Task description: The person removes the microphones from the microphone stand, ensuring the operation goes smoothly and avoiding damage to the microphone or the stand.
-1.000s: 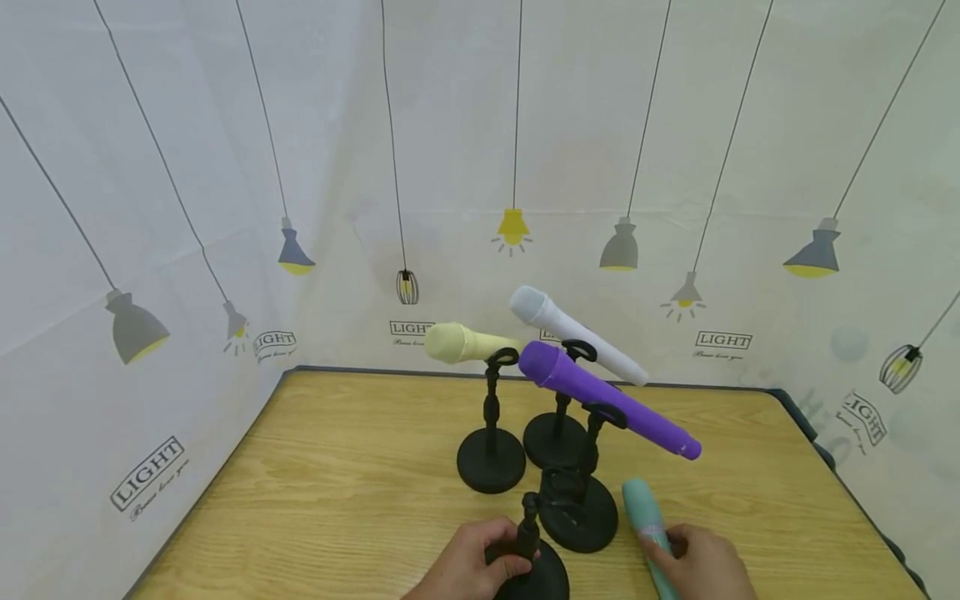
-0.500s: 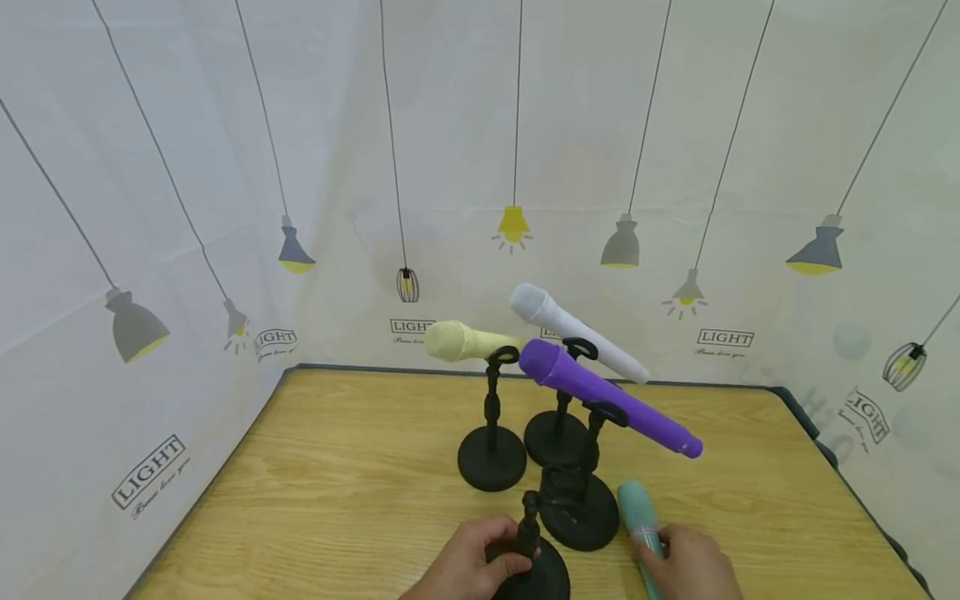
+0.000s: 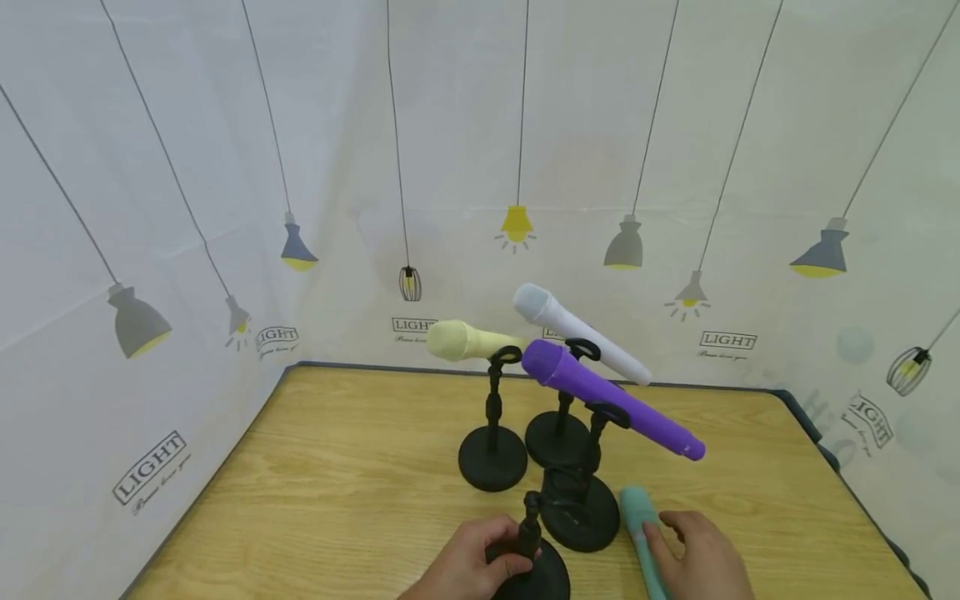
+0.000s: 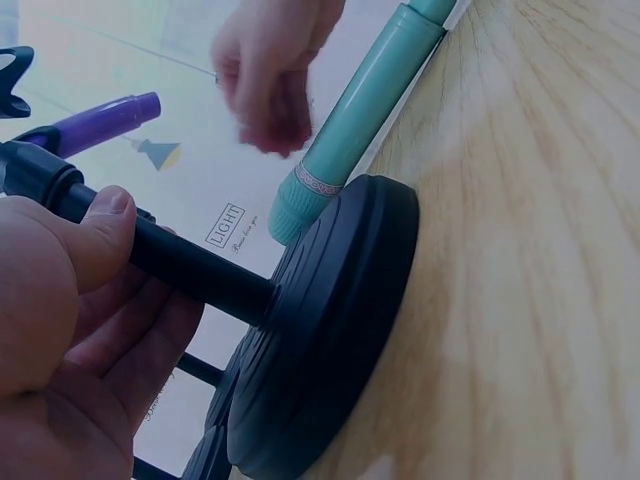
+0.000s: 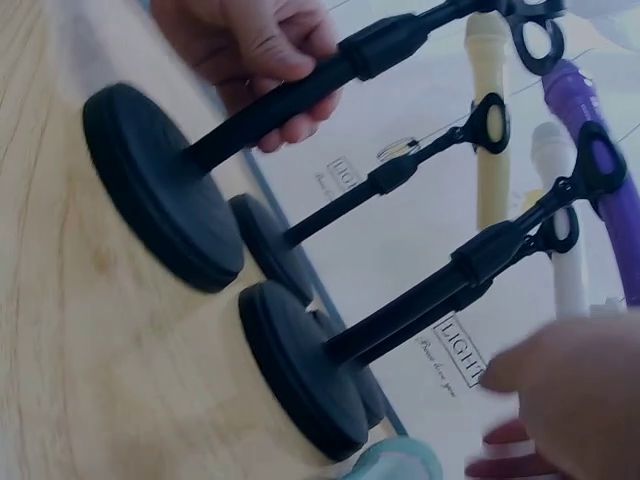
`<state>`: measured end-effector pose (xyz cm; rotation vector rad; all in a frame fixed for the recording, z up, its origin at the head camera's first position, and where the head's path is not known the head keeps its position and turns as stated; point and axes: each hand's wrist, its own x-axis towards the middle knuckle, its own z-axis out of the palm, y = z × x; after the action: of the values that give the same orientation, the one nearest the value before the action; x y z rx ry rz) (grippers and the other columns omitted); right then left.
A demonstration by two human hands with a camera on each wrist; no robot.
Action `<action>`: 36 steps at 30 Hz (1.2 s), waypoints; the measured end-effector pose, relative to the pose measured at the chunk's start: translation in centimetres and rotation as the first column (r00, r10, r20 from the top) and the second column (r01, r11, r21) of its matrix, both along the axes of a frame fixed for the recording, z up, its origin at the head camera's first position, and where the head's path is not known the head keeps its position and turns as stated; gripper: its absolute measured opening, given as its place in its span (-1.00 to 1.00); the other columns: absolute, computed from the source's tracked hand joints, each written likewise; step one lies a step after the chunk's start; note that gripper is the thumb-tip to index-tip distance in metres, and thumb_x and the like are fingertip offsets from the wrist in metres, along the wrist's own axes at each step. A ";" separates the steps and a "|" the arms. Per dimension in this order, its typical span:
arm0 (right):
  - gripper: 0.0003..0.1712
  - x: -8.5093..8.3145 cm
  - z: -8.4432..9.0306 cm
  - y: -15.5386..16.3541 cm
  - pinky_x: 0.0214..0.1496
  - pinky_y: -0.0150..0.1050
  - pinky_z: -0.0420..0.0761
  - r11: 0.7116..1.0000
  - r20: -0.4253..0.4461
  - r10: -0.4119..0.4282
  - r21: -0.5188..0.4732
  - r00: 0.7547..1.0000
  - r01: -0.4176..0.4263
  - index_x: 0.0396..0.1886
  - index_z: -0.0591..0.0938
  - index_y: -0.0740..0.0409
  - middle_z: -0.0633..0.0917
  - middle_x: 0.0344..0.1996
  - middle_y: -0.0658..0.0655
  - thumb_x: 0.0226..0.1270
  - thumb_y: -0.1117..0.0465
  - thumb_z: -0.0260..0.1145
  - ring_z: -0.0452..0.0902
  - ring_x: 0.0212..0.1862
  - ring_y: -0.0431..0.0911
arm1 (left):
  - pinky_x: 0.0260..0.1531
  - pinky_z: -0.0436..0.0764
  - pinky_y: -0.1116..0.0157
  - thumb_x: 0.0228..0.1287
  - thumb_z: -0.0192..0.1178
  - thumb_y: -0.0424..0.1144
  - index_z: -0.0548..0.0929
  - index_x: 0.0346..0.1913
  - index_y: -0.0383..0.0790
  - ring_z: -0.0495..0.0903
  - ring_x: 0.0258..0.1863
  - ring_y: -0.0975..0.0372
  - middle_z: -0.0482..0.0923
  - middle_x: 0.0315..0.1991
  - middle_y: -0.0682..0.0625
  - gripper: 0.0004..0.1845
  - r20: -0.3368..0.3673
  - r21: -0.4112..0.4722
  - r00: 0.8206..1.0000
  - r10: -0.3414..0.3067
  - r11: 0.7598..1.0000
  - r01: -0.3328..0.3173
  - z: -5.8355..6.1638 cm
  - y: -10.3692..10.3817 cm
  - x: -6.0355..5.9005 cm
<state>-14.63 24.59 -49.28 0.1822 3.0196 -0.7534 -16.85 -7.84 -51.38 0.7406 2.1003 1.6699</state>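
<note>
My left hand grips the upright pole of a black microphone stand at the front of the table. In the left wrist view, thumb and fingers wrap that pole above its round base, and no microphone sits in its clip in the right wrist view. A teal microphone with a patterned band lies on the table right of the stand. My right hand hovers just beside it with loosely bent fingers; in the left wrist view a gap shows between the hand and the microphone.
Behind stand several more items: a purple microphone, a yellow microphone and a white microphone, each in a black stand's clip. The wooden table is bordered by a pale lamp-printed backdrop.
My right hand held the teal microphone and shifted it slightly left; now its fingers have come off it. The left hand keeps its grip on the stand, unmoved.
</note>
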 end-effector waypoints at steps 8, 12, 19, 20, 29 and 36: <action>-0.77 1.3 0.2 -1.1 -0.03 -0.25 0.77 0.925 -0.241 0.252 -0.225 0.937 -0.307 0.08 0.80 0.10 0.86 -0.06 -0.04 0.56 0.14 0.42 0.75 -0.08 -0.32 | 0.09 0.65 0.42 0.52 0.36 -0.30 0.78 0.10 -0.13 0.74 -0.02 0.38 0.84 0.01 -0.03 -0.81 0.017 0.002 1.000 -0.015 1.000 0.015 0.0 0.1 -0.1; -0.72 1.7 0.1 -1.7 -0.04 -0.28 0.77 0.867 -0.314 0.339 -0.261 0.887 -0.424 0.15 0.77 0.14 0.87 -0.03 -0.01 0.58 0.15 0.40 0.72 -0.04 -0.40 | 0.08 0.68 0.41 0.52 0.36 -0.30 0.76 0.17 -0.19 0.76 0.00 0.38 0.83 0.07 -0.08 -0.75 0.017 0.015 0.999 -0.028 0.999 0.028 0.1 0.1 0.0; -0.70 1.6 0.4 -3.8 0.00 -0.28 0.79 0.788 -0.341 0.297 -0.440 0.892 -0.431 0.20 0.75 0.07 0.86 -0.01 0.02 0.57 0.14 0.42 0.76 -0.03 -0.35 | 0.08 0.69 0.41 0.51 0.37 -0.31 0.76 0.20 -0.18 0.76 0.01 0.40 0.82 0.10 -0.12 -0.72 0.029 0.009 0.999 -0.018 1.000 0.018 -0.2 0.0 0.0; -0.70 1.6 0.5 -4.2 -0.01 -0.28 0.79 0.770 -0.355 0.303 -0.455 0.884 -0.447 0.19 0.75 0.08 0.86 -0.02 0.04 0.56 0.16 0.43 0.76 -0.04 -0.35 | 0.08 0.69 0.41 0.51 0.37 -0.31 0.76 0.20 -0.17 0.76 0.01 0.40 0.82 0.10 -0.12 -0.73 0.031 0.006 0.999 -0.015 1.000 0.015 -0.2 0.0 0.0; -0.73 1.3 0.5 -7.0 -0.01 -0.23 0.82 0.668 -0.457 0.322 -0.511 0.829 -0.541 0.14 0.75 0.11 0.84 -0.01 0.24 0.52 0.30 0.44 0.84 0.00 -0.14 | 0.06 0.68 0.41 0.50 0.38 -0.29 0.77 0.18 -0.18 0.76 -0.02 0.40 0.82 0.07 -0.14 -0.73 0.028 0.022 1.000 -0.013 1.000 0.013 -0.2 -0.2 0.1; -0.67 1.3 0.2 -9.1 0.01 -0.12 0.84 0.597 -0.513 0.274 -0.572 0.813 -0.562 0.16 0.72 0.10 0.81 -0.01 0.20 0.46 0.37 0.47 0.81 0.04 -0.23 | 0.04 0.70 0.40 0.51 0.39 -0.25 0.76 0.19 -0.16 0.76 -0.02 0.40 0.81 0.06 -0.20 -0.73 -0.011 0.057 0.999 -0.042 0.997 0.042 -0.4 -0.2 0.2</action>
<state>-13.37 15.46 -49.05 -0.7730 2.5753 -1.9620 -16.62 -8.00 -51.78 0.8062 2.0364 1.7135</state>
